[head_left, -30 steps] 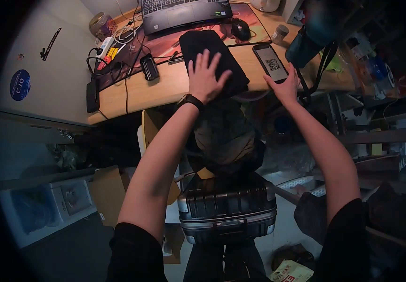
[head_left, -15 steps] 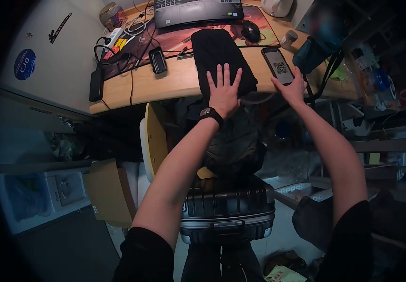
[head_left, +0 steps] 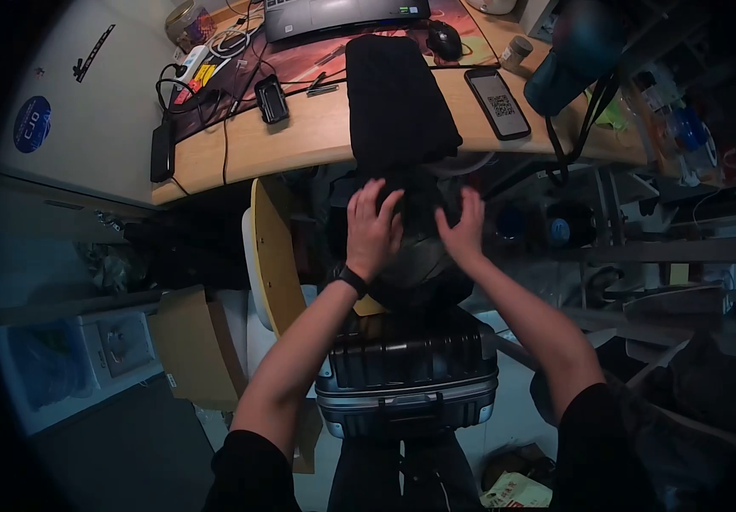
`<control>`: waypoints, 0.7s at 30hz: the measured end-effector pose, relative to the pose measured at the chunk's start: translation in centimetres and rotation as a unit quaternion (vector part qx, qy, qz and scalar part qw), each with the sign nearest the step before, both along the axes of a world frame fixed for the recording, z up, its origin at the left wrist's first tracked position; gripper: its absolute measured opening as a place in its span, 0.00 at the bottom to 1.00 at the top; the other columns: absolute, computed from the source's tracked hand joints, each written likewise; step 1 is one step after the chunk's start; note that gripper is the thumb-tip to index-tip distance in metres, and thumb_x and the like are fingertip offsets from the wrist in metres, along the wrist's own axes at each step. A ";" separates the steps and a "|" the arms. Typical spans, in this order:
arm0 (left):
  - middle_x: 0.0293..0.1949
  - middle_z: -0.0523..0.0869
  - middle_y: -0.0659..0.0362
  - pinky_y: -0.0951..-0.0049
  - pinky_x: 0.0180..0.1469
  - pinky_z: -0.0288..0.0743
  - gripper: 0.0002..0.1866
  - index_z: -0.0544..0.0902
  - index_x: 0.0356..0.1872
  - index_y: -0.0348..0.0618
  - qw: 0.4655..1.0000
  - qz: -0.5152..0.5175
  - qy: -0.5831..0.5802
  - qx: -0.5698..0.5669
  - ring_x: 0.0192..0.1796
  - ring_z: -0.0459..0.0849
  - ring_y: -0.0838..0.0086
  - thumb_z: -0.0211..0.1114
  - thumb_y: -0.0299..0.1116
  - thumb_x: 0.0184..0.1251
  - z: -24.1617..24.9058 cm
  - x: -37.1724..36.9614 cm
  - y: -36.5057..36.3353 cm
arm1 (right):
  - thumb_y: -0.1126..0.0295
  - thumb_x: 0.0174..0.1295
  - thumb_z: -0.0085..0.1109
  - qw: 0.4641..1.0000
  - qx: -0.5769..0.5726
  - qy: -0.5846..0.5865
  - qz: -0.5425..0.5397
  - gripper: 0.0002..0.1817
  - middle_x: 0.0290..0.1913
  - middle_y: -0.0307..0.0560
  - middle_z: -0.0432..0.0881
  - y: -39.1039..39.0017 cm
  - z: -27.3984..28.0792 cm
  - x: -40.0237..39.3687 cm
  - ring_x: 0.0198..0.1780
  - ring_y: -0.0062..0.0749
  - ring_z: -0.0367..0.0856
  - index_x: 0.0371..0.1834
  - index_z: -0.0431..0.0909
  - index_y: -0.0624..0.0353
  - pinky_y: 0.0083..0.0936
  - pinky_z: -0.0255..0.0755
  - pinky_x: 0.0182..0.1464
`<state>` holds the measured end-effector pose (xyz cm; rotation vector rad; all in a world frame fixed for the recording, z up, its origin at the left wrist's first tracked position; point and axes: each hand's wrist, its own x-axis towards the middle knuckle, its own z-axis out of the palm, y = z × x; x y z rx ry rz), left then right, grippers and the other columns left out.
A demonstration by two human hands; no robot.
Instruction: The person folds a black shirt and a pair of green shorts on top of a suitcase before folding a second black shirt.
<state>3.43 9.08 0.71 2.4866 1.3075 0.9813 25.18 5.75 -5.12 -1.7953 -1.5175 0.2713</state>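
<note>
My left hand [head_left: 372,229], a dark watch on its wrist, reaches over a dark fabric bundle [head_left: 423,269] below the desk's front edge. Its fingers are bent and spread apart. Facing it across the bundle is my right hand [head_left: 463,226], fingers also parted, with nothing visible between them. The bundle looks like a soft bag or piled clothing, its upper part lost in shadow. Just beyond both hands, a folded black cloth [head_left: 398,102] lies flat on the desk, its near end at the edge. A phone [head_left: 498,104] showing a QR code rests to its right.
A black hard-shell suitcase [head_left: 411,363] stands close before my legs. On the desk [head_left: 308,141] are a laptop [head_left: 342,21], a mouse [head_left: 445,40], a small black case [head_left: 272,100] and a teal bag [head_left: 568,72]. A yellow wooden chair part [head_left: 270,256] rises at the left.
My left hand has left the black cloth, and my right hand has left the phone. Both have come down and toward each other over the dark bundle below the desk edge.
</note>
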 end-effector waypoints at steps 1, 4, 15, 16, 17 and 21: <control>0.70 0.69 0.43 0.50 0.75 0.61 0.32 0.75 0.68 0.48 0.998 0.012 -0.008 -0.066 0.74 0.68 0.46 0.70 0.27 0.59 -1.9 -0.4 -2.3 | 0.56 0.59 0.73 0.995 -0.094 0.034 0.013 0.37 0.68 0.65 0.72 -0.3 -0.5 -1.3 0.69 0.61 0.70 0.69 0.71 0.65 0.52 0.64 0.71; 0.70 0.70 0.43 0.51 0.75 0.62 0.31 0.74 0.67 0.44 0.986 0.034 0.025 -0.164 0.74 0.68 0.45 0.71 0.28 0.61 -5.4 -1.2 -6.8 | 0.53 0.56 0.75 0.995 -0.094 -0.028 0.001 0.35 0.60 0.66 0.78 -1.2 -1.4 -4.4 0.62 0.65 0.77 0.62 0.77 0.64 0.48 0.70 0.66; 0.76 0.64 0.43 0.47 0.81 0.51 0.39 0.64 0.75 0.42 0.973 0.091 -0.105 -0.182 0.79 0.61 0.47 0.71 0.33 0.63 4.7 0.3 -6.2 | 0.79 0.69 0.57 0.965 -0.072 0.082 0.237 0.15 0.51 0.58 0.82 -2.9 17.5 -3.2 0.53 0.57 0.84 0.58 0.77 0.64 0.40 0.79 0.53; 0.76 0.64 0.43 0.46 0.80 0.51 0.41 0.64 0.75 0.44 0.984 0.068 -0.122 -0.108 0.79 0.62 0.47 0.72 0.32 0.61 7.5 0.5 -6.0 | 0.80 0.67 0.58 0.952 -0.095 0.070 0.281 0.16 0.50 0.56 0.82 -4.0 21.2 -3.1 0.52 0.54 0.85 0.58 0.78 0.62 0.39 0.80 0.52; 0.73 0.70 0.46 0.47 0.79 0.54 0.41 0.67 0.73 0.44 0.987 0.054 -0.141 -0.056 0.77 0.66 0.50 0.73 0.29 0.56 9.5 0.7 -5.9 | 0.80 0.66 0.60 0.937 -0.118 0.058 0.323 0.17 0.49 0.55 0.82 -5.3 24.9 -3.1 0.51 0.52 0.85 0.58 0.79 0.60 0.38 0.80 0.51; 0.53 0.86 0.54 0.55 0.68 0.73 0.26 0.81 0.58 0.44 0.982 -0.061 -0.175 -0.044 0.58 0.85 0.57 0.73 0.26 0.55 16.1 -1.7 -7.5 | 0.79 0.59 0.67 0.942 -0.118 0.002 0.315 0.20 0.43 0.49 0.81 -10.9 38.0 -3.7 0.44 0.43 0.85 0.57 0.82 0.57 0.34 0.80 0.45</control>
